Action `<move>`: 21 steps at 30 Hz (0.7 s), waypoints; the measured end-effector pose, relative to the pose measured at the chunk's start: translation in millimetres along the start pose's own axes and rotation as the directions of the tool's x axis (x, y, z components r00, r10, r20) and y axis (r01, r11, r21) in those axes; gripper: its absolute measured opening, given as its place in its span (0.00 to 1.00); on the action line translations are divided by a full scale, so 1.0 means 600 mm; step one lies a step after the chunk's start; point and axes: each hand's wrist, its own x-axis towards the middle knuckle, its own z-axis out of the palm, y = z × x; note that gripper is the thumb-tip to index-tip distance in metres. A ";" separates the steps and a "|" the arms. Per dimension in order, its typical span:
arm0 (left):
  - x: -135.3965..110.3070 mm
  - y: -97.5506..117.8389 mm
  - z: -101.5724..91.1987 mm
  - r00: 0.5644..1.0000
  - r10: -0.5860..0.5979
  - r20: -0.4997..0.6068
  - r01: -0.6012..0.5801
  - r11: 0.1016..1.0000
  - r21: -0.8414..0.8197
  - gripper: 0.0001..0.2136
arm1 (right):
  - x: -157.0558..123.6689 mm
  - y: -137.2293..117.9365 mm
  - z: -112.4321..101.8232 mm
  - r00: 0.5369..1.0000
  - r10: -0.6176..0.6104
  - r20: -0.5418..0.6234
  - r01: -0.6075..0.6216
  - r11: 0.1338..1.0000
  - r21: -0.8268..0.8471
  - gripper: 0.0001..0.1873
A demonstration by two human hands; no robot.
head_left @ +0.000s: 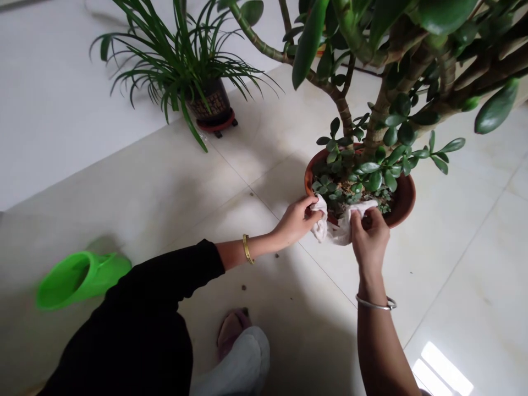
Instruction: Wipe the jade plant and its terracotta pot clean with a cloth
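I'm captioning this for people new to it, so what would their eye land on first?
Probably the big plant in its reddish pot, filling the upper right. At the pot's near rim, the left hand and right hand pinch white cloth. Next comes the bright green container on the floor, lower left.

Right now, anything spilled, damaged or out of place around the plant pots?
Yes, slightly: a few dark specks lie scattered on the floor near the left hand. They stand out because it's otherwise pale; too small to identify. No damage visible on the large pot or small pot.
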 end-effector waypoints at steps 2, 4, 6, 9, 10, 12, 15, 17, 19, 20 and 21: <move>0.006 -0.003 0.008 0.998 0.049 -0.025 -0.048 0.999 0.023 0.08 | 0.022 -0.007 -0.007 0.996 -0.087 -0.003 0.085 0.982 -0.169 0.15; 0.009 -0.005 0.016 0.996 0.083 -0.035 -0.083 0.996 0.029 0.08 | 0.040 -0.014 -0.009 0.990 -0.132 0.053 0.142 0.949 -0.281 0.15; 0.010 -0.007 0.020 0.995 0.092 -0.033 -0.092 0.996 0.020 0.08 | 0.054 -0.020 -0.005 0.985 -0.130 0.113 0.161 0.928 -0.335 0.15; 0.010 -0.008 0.024 0.998 0.065 -0.023 -0.065 0.998 -0.017 0.09 | 0.068 -0.026 0.006 0.984 -0.109 0.143 0.155 0.917 -0.368 0.15; 0.010 -0.008 0.025 0.998 0.055 -0.015 -0.056 0.998 -0.029 0.09 | 0.070 -0.027 0.010 0.984 -0.098 0.148 0.148 0.915 -0.376 0.15; 0.011 -0.008 0.026 0.999 0.044 -0.001 -0.044 0.998 -0.036 0.09 | 0.072 -0.027 0.017 0.983 -0.082 0.163 0.139 0.913 -0.383 0.15; 0.012 -0.007 0.030 0.999 0.030 0.019 -0.029 0.999 -0.034 0.09 | 0.069 -0.025 0.025 0.983 -0.060 0.175 0.122 0.920 -0.372 0.15; 0.012 -0.008 0.032 1.000 0.018 0.020 -0.017 0.999 -0.033 0.09 | 0.068 -0.023 0.030 0.984 -0.043 0.173 0.104 0.926 -0.362 0.16; 0.014 -0.011 0.033 1.000 -0.003 0.010 0.003 0.999 -0.034 0.11 | 0.070 -0.021 0.033 0.985 -0.032 0.167 0.091 0.929 -0.360 0.15; 0.015 -0.012 0.034 1.000 -0.016 0.006 0.016 0.999 -0.036 0.12 | 0.071 -0.020 0.035 0.986 -0.029 0.165 0.089 0.927 -0.365 0.15; 0.016 -0.014 0.035 1.000 -0.028 0.002 0.028 0.999 -0.039 0.12 | 0.073 -0.019 0.037 0.986 -0.026 0.165 0.087 0.923 -0.374 0.14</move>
